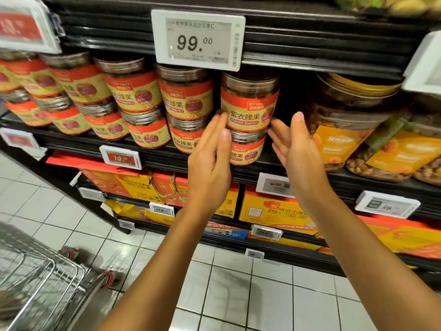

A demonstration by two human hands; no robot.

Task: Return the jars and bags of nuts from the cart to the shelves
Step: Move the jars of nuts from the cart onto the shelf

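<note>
A clear jar of nuts with a red and gold label [249,101] stands on top of a second, like jar [248,146] on the black shelf [310,173]. My left hand [210,154] is raised at the left of this stack, fingers straight, fingertips at the upper jar's lower left edge. My right hand [293,142] is held up on the right side, palm facing the jars, fingers straight, fingertips close to the upper jar's right edge. Neither hand holds anything. More jars of the same kind [136,91] fill the shelf to the left, stacked two high.
Larger jars and orange bags of nuts [343,130] stand right of a dark gap. A white price tag [198,37] hangs above. Red and yellow gift boxes [274,211] fill the lower shelves. The wire cart [35,275] stands at the bottom left on the white tiled floor.
</note>
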